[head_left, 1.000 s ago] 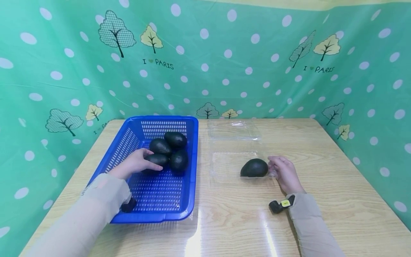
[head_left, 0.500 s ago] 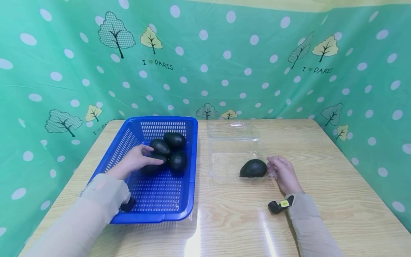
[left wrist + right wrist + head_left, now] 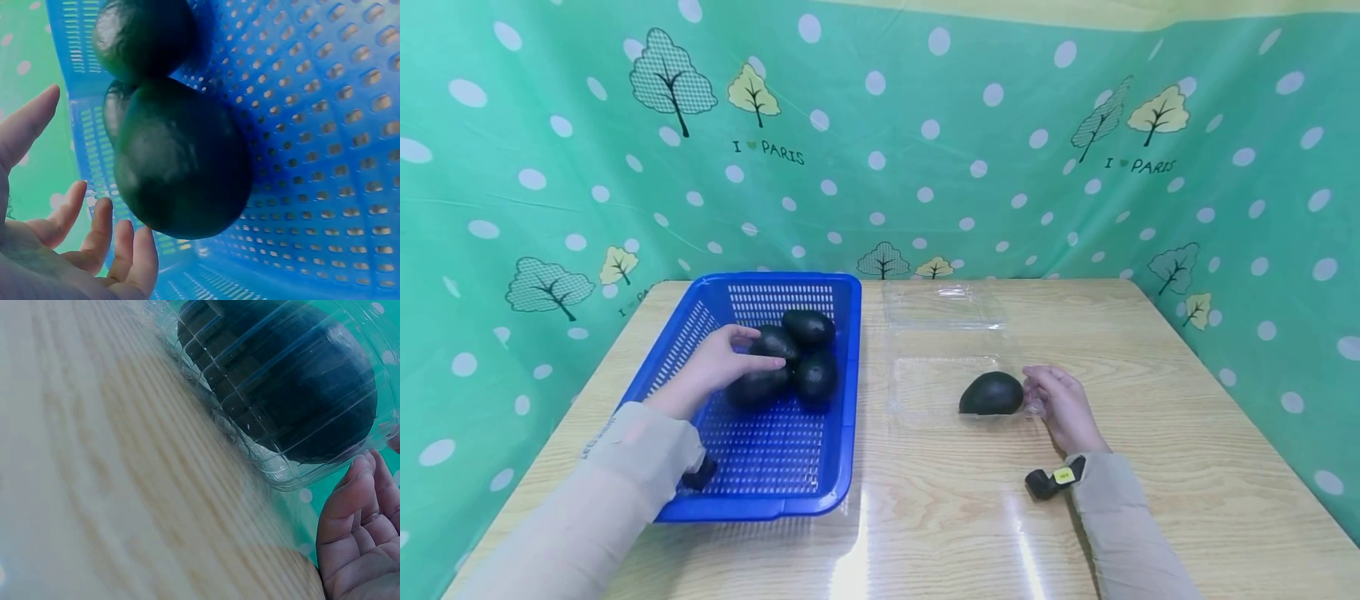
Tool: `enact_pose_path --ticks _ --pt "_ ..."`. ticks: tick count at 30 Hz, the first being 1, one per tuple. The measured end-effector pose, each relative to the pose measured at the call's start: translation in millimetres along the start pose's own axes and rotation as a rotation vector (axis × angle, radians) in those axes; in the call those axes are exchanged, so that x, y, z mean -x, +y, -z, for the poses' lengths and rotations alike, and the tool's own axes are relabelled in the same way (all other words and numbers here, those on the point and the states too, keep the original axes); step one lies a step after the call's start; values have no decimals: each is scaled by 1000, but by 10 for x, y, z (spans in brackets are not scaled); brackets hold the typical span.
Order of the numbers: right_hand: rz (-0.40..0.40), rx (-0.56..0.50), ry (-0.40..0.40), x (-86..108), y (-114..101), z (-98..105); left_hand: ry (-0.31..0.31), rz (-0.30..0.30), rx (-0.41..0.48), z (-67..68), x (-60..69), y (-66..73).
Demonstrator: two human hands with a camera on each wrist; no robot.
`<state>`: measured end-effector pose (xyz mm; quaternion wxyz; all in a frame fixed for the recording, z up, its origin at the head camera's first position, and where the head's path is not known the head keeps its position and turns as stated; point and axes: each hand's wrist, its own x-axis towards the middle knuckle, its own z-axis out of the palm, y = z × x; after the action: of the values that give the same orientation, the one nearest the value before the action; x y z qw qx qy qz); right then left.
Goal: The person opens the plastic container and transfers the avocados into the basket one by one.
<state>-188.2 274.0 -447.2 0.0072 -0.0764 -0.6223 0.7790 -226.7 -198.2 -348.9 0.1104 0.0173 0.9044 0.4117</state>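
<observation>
My left hand hovers over the blue plastic basket, thumb and fingers spread apart, holding nothing. Below it lies an avocado, with several other dark avocados grouped toward the basket's back right. In the left wrist view the nearest avocado sits just beyond the fingertips. A clear plastic clamshell box lies with its lid folded back, one avocado at its right end. My right hand pinches the box's right rim; in the right wrist view its thumb is against the corner.
The hinged lid lies flat behind the box. Basket and box stand side by side on a wood-grain table. A green dotted cloth hangs behind and along both sides.
My left hand has lifted off the avocado and risen slightly up and away, leaving that avocado in the basket. The right hand stays on the box's rim.
</observation>
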Motion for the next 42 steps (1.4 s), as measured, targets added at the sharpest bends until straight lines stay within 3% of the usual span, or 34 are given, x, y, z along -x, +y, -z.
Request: enact_pose_path --ticks 24,34,42 --pt "-2 7 7 -2 2 6 -16 -25 95 62 -3 251" --pt "-6 6 13 17 -12 -4 13 -79 253 -11 -31 351" --pt "-3 -4 3 26 -24 -7 6 -85 274 -35 -3 491"
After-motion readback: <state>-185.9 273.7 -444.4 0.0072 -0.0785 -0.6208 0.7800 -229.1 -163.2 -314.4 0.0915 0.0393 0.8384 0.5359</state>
